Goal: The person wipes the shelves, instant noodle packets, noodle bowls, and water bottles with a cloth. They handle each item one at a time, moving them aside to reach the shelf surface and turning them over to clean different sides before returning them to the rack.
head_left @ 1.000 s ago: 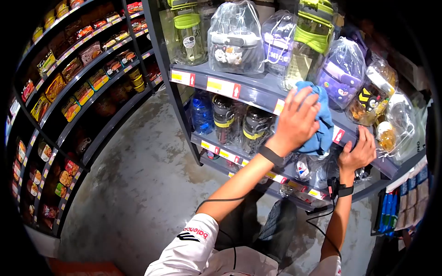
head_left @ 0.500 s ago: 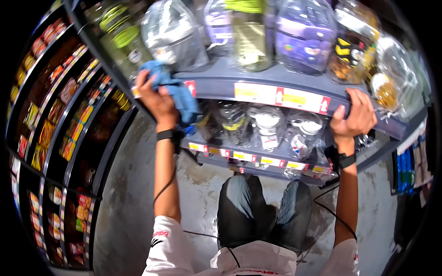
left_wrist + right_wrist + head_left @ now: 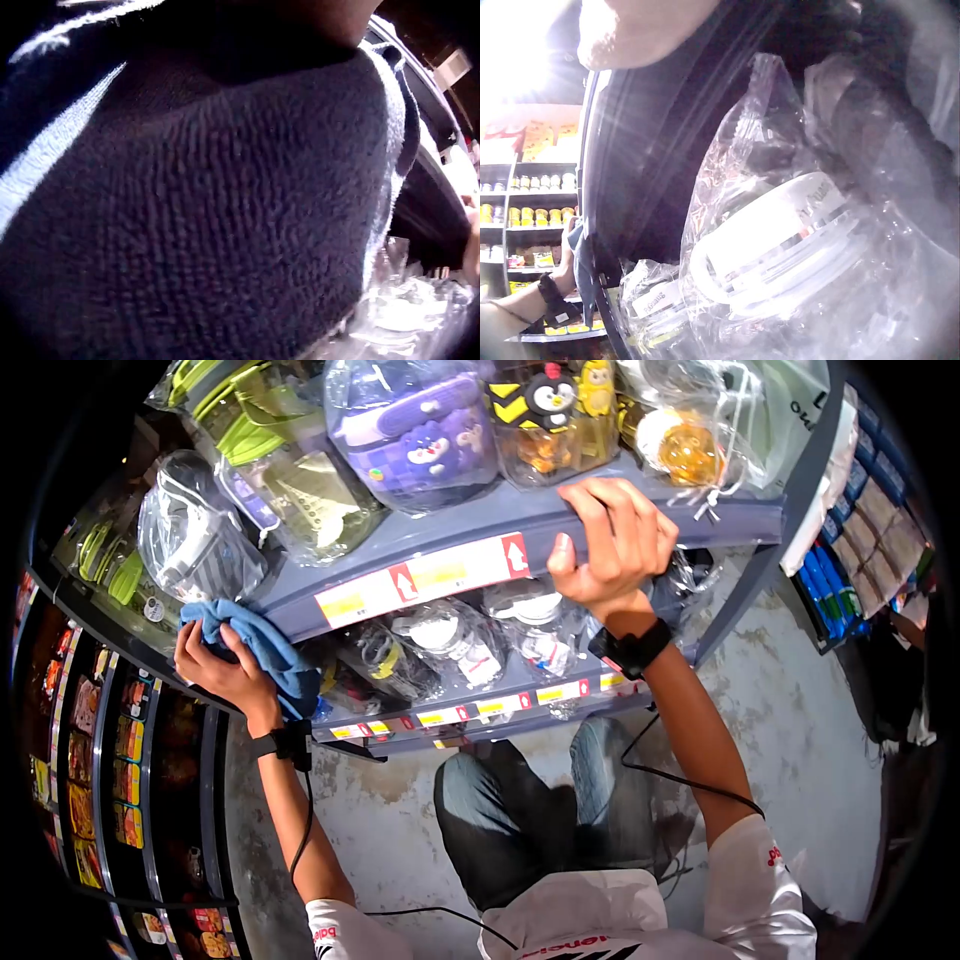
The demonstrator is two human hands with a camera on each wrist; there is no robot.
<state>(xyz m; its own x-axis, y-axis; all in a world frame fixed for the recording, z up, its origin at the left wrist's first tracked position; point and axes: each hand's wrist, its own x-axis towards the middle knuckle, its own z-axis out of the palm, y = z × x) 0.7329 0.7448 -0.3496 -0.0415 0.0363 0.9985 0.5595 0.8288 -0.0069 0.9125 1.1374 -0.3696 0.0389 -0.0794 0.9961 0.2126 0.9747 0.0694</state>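
Note:
In the head view my left hand (image 3: 232, 672) holds a bunched blue cloth (image 3: 262, 650) against the front edge of the upper shelf (image 3: 300, 617), at its left part. Seen from the left wrist, the cloth (image 3: 225, 210) fills most of the picture, dark and ribbed. My right hand (image 3: 615, 555) rests on the same shelf edge further right, fingers over the top and thumb at the front, beside a price label strip (image 3: 425, 580). Under that shelf, the right wrist view shows a bagged cup with a white lid (image 3: 780, 225).
Along the upper shelf stand bagged goods: a green-lidded bottle (image 3: 290, 480), a purple cup (image 3: 415, 445) and a penguin-print cup (image 3: 550, 425). More bagged cups (image 3: 455, 645) line the lower shelf. A packaged-food rack (image 3: 100, 760) stands left. Black cables (image 3: 690, 785) trail from both wrists.
My left hand has carried the cloth leftward along the shelf edge, past the bagged cups. The right hand stays on the edge at the right. The head view has turned and shifted.

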